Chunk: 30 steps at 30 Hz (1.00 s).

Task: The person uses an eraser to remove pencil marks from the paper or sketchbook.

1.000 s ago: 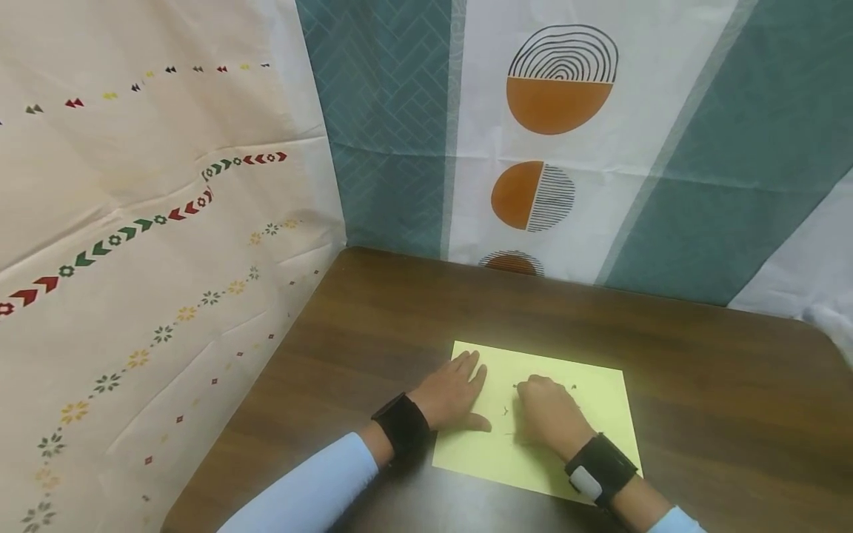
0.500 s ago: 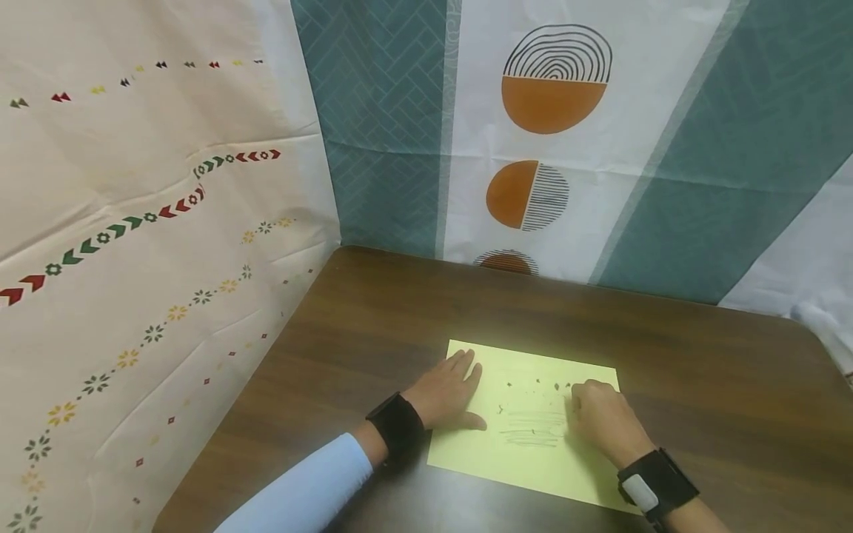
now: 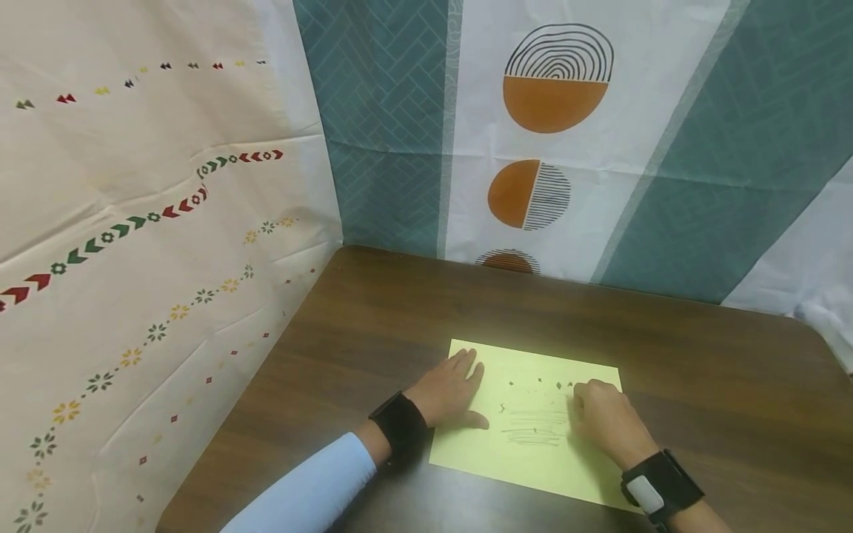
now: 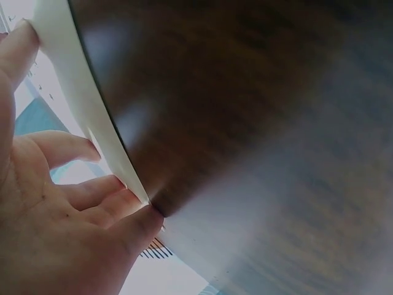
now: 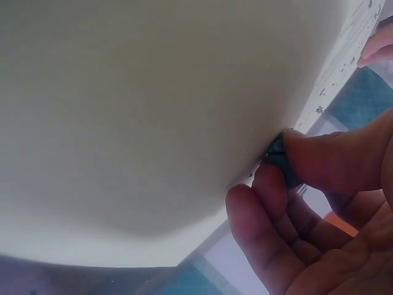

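Observation:
A yellow sheet of paper lies on the table, with several faint grey lines near its middle and small dark specks above them. My left hand rests on the sheet's left edge with fingers spread and straight. At the sheet's right side my right hand is curled low over the paper. The right wrist view shows its thumb and fingers pinching a small dark blue-green block against the paper. Fingers cover most of the block, so its exact kind is unclear.
The brown wooden table extends around the sheet. A cream patterned cloth hangs along the left, and a teal and white curtain hangs behind the table. Each wrist wears a black band.
My right hand has moved right across the sheet, uncovering grey lines and specks, and has stayed nearly still over the last half second. The left hand keeps its place on the paper.

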Motion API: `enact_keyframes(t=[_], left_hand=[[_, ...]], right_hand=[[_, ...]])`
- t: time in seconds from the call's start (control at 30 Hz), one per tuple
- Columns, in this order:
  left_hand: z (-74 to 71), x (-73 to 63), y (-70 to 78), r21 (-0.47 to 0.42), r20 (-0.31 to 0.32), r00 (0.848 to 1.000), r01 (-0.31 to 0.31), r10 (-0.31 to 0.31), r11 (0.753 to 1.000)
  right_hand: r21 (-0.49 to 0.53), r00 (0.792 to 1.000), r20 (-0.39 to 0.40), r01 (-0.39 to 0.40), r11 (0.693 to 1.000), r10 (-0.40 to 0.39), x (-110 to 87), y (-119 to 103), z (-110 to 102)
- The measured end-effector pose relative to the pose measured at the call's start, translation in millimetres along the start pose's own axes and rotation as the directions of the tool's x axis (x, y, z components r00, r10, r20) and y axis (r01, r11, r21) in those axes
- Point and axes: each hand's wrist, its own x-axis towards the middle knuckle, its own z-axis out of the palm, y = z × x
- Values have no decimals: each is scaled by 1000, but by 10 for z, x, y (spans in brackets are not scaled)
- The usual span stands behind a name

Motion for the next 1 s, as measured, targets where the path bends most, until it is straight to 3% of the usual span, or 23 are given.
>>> enact_keyframes(t=[0.27, 0.6, 1.0], left_hand=[[9, 1, -23, 0, 1, 1000, -3, 3, 1000], [39, 9, -27, 5, -16, 1000, -5, 5, 1000], [50, -3, -39, 24, -33, 999, -19, 20, 1000]], right_hand=[[35, 999, 38, 6, 999, -7, 39, -15, -58], [121, 986, -86, 152, 981, -142, 270, -356, -98], [170, 983, -14, 182, 968, -182, 543, -712, 63]])
